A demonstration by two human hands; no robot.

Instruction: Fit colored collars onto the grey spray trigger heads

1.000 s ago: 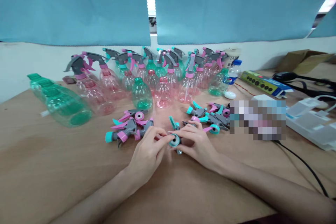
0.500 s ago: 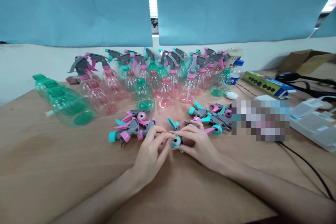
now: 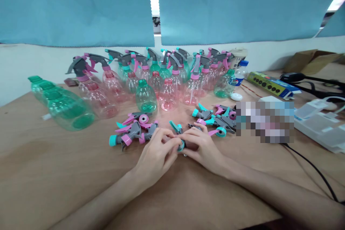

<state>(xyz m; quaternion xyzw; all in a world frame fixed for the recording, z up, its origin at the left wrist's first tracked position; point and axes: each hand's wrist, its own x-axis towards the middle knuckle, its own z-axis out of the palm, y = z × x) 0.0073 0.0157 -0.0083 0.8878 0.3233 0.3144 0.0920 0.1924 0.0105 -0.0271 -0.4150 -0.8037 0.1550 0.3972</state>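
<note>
In front of me both hands meet at a grey spray trigger head with a teal collar [image 3: 181,145], its open end turned towards me. My right hand [image 3: 201,143] grips it from the right, the fingers bent round the grey body. My left hand [image 3: 157,151] is closed, with thumb and fingertips pressed at the collar's mouth and hiding most of it. Whether a small part sits between those fingertips I cannot make out. A teal trigger [image 3: 175,126] shows just beyond the fingers. Loose spray heads lie in a pile on the left [image 3: 132,133] and another on the right [image 3: 222,120].
Behind the piles stand green bottles [image 3: 146,99] and pink bottles [image 3: 168,97], many with spray heads fitted. Further green bottles [image 3: 71,109] are at the left. To the right are a drink bottle [image 3: 239,75], a white oval object [image 3: 236,96], a box [image 3: 272,84] and a clear plastic case [image 3: 320,122].
My left thumb and fingertips have moved right, over the mouth of the teal collar, which was in plain sight before. My right hand keeps its hold. The whole view has shifted slightly.
</note>
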